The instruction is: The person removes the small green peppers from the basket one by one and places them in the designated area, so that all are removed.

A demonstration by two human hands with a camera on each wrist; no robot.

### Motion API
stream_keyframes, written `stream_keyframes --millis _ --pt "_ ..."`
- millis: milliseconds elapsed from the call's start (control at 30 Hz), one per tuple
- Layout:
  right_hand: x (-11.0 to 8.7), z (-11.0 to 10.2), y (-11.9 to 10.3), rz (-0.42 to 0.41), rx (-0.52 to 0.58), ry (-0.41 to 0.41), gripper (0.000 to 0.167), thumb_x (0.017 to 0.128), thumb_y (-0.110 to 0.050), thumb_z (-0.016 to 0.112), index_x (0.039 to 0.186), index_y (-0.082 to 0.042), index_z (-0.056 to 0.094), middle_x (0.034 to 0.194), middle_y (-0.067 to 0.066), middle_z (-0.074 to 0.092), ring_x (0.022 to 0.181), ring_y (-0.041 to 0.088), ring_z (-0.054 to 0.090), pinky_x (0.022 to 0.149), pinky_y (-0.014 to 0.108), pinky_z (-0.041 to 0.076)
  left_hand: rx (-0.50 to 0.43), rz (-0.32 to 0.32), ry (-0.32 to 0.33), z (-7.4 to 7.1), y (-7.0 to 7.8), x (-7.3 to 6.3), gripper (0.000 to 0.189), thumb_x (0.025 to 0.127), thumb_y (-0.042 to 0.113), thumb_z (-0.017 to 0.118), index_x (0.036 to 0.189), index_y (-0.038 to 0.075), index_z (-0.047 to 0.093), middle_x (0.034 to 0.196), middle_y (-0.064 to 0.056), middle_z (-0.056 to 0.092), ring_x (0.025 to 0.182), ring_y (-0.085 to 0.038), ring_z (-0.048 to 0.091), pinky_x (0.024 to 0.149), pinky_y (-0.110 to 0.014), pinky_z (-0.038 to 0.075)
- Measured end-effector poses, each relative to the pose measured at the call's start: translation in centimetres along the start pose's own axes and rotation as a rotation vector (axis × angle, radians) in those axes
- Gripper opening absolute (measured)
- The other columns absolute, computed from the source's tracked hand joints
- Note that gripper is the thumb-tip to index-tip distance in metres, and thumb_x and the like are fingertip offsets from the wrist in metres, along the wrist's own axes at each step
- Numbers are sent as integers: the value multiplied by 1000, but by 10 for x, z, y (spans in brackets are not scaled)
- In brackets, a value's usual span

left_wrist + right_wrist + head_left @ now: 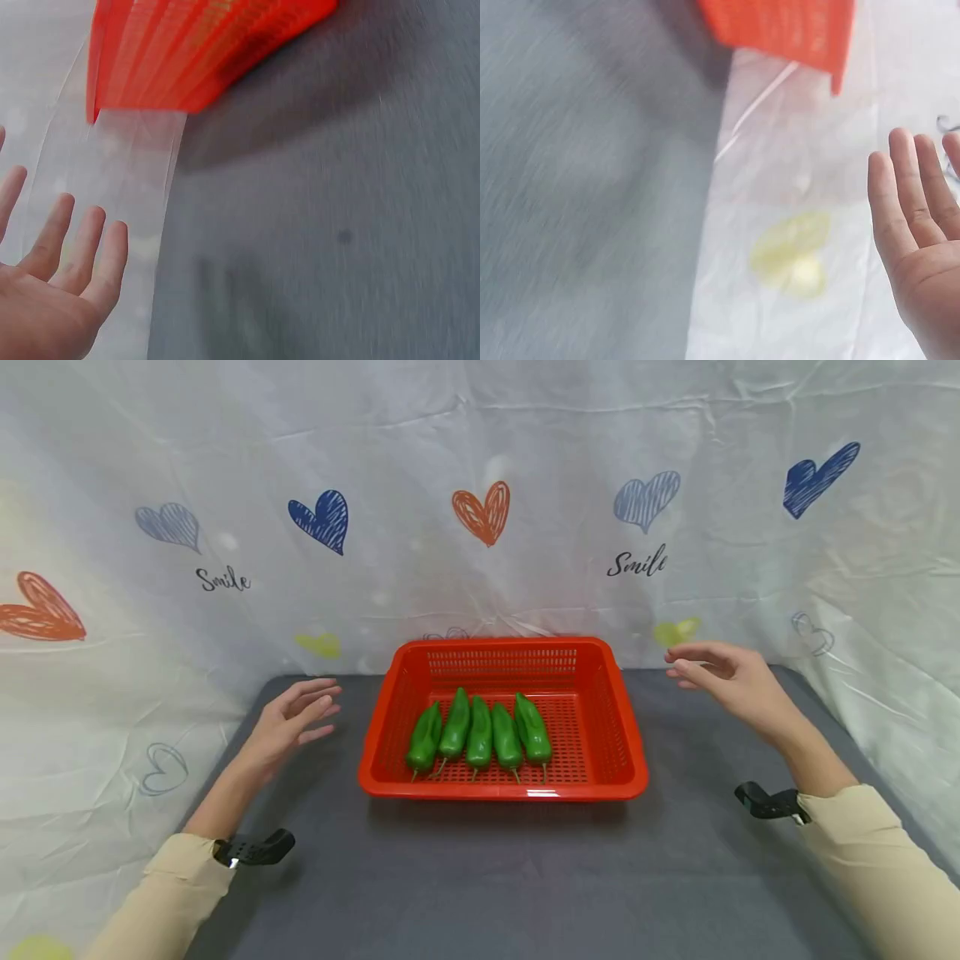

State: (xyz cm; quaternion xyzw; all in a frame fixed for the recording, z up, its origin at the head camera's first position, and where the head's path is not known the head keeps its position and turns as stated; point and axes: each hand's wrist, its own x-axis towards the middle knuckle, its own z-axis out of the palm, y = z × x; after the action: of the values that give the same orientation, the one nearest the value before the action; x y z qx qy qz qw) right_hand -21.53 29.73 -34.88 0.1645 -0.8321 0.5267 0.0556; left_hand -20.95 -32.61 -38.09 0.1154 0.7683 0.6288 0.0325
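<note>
Several green peppers point(480, 735) lie side by side in a red plastic basket point(630, 760), stems toward the near side. They fill its left and middle part. My left hand point(294, 718) hovers to the left of the basket, apart from it, fingers spread and relaxed. On the other side my right hand point(723, 677) is raised to the right of the basket, holding nothing. The left wrist view shows the left palm point(52, 300) below a corner of the basket point(150, 60). In the right wrist view the right fingers point(911, 195) are extended, away from the basket point(780, 30).
The basket stands toward the back of a dark grey table point(495, 885). Behind it hangs a white sheet point(555, 585) printed with hearts and the word "Smile". The sheet also runs along the left and right sides. A black strap point(255, 849) circles each wrist.
</note>
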Motion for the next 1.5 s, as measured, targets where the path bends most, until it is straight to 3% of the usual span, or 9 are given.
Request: stream_keyframes --millis 267,467,700,1000,1200,1333,1500 --pt "20 16 -19 -60 155 -35 31 101 -8 65 129 6 63 122 14 65 103 24 69 85 35 54 -38 -57 -68 32 -4 19 51 106 21 60 152 5 44 151 -11 47 132 -27 49 102 -50 45" --pt "30 30 -29 -77 163 -46 31 100 -11 67 127 4 64 121 13 67 101 23 70 84 35 55 -43 -105 -118 50 -12 23 52 104 20 63 151 8 46 150 -16 47 122 -23 59 96 -41 50" --pt "42 45 -40 -111 201 -70 32 99 -6 67 127 9 63 117 13 69 99 26 70 84 34 56 -66 -109 -116 53 -17 23 52 104 19 63 152 10 45 149 -16 46 119 -24 61 92 -39 53" --pt "53 60 -53 -49 207 -88 38 98 -15 71 129 5 62 119 15 66 97 25 71 86 39 55 -98 -136 -139 54 -21 32 55 103 20 64 153 11 44 147 -17 47 120 -28 60 91 -45 53" --pt "65 73 -62 -87 266 -110 37 97 -13 73 127 7 64 118 16 68 101 28 70 86 39 55 -72 -138 -110 54 -19 35 53 102 20 66 150 9 47 144 -17 49 113 -26 63 86 -38 55" --pt "73 82 -67 -98 320 -137 34 98 -12 72 125 7 64 118 17 68 104 30 68 89 45 53 -18 -97 -98 54 -19 35 50 101 18 68 147 6 51 144 -18 51 116 -32 62 87 -38 55" --pt "82 93 -74 -102 352 -148 36 99 -13 71 126 8 62 120 18 67 105 32 68 90 44 53 176 102 -80 51 -17 37 43 97 13 73 138 4 62 151 -11 47 130 -34 51 94 -43 51"
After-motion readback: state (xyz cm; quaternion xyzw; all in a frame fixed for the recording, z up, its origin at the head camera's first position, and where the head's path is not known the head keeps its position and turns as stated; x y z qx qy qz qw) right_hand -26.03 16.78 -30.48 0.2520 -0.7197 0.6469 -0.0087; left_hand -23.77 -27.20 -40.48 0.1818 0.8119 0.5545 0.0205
